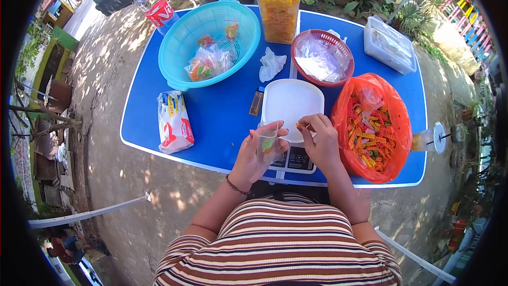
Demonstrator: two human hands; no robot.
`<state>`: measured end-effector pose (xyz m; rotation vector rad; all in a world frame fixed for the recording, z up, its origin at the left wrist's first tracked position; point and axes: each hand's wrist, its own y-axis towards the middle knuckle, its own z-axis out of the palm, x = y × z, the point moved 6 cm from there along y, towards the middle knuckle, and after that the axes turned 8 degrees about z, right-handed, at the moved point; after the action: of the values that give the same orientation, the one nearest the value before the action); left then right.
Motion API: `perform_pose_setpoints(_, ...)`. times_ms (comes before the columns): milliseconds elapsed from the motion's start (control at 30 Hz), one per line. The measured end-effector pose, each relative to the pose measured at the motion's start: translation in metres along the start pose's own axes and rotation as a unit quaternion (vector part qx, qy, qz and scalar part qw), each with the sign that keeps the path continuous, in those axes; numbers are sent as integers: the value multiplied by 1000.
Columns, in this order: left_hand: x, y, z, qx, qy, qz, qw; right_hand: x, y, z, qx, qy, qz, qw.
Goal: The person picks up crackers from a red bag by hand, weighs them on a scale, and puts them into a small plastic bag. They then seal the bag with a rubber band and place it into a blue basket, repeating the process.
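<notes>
My left hand (253, 153) is wrapped round a small clear plastic bag (268, 145), held upright with green and orange snack pieces low inside it. Close by on the right, my right hand (320, 140) pinches a small orange snack piece (298, 125) between thumb and fingertips. Both hands are above the near part of a kitchen scale (301, 162) with a white platform (293, 98). To the right of my right hand stands an orange plastic bag (402, 127), open at the top, full of colourful spiral snack pieces (373, 140).
A turquoise basket (172, 55) holds filled bags. Behind are a tub of orange chips (280, 16), a red basket (346, 53) of plastic bags and a lidded container (389, 45). A lighter (256, 101), a tissue pack (175, 122), a bottle (156, 8) and a drink cup (429, 140) stand around.
</notes>
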<state>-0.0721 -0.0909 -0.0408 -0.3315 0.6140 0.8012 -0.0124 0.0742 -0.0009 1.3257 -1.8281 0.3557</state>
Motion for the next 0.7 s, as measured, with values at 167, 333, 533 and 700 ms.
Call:
perform_pose_setpoints(167, -15, -4, 8, 10, 307, 176, 935, 8, -7, -9, -65, 353, 69, 931)
perform_pose_setpoints(333, -40, -13, 39, 55, 671, 384, 632, 24, -14, -13, -19, 390, 67, 918)
perform_pose_setpoints(533, -35, -16, 45, 75, 694, 443, 563, 42, -13, -13, 45, 173, -18, 984)
perform_pose_setpoints(700, -38, -17, 45, 65, 691, 438, 571, 56, -10, -20, 44, 104, -52, 992)
